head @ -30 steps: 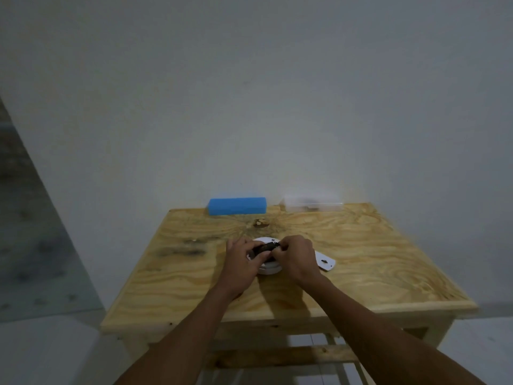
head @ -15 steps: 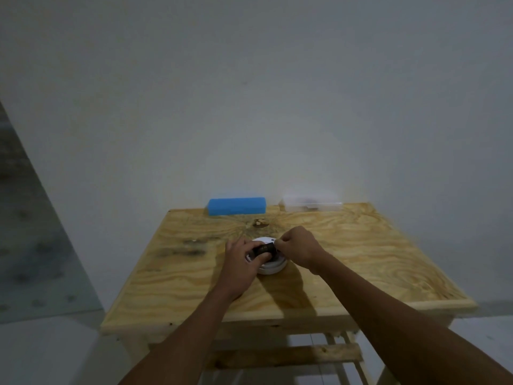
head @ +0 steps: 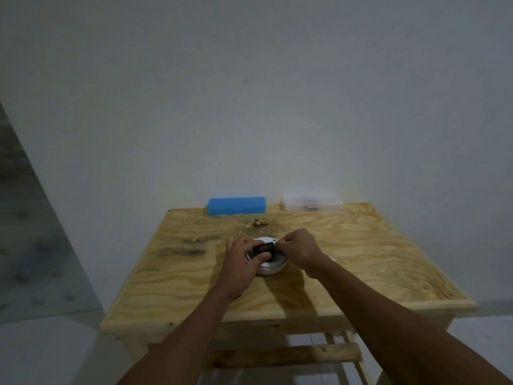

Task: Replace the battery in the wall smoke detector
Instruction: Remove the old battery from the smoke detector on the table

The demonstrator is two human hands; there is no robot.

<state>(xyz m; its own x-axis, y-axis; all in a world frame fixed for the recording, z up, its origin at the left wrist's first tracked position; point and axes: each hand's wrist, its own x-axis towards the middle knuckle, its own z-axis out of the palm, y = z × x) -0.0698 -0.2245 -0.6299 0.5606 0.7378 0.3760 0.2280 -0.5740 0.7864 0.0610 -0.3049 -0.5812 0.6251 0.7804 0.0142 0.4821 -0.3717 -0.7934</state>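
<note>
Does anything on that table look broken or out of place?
Nothing looks broken or spilled. One oddity: the smoke detector lies on the wooden table, not on a wall, while the left hand and right hand hold a dark battery over it. A dark stain marks the wood.

White round smoke detector (head: 270,266) flat on table; small black battery (head: 264,248) lying just above it.

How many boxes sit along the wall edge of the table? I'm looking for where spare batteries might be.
2: a blue box at the back left and a clear plastic box at the back right; its contents are too blurred to identify.
</note>
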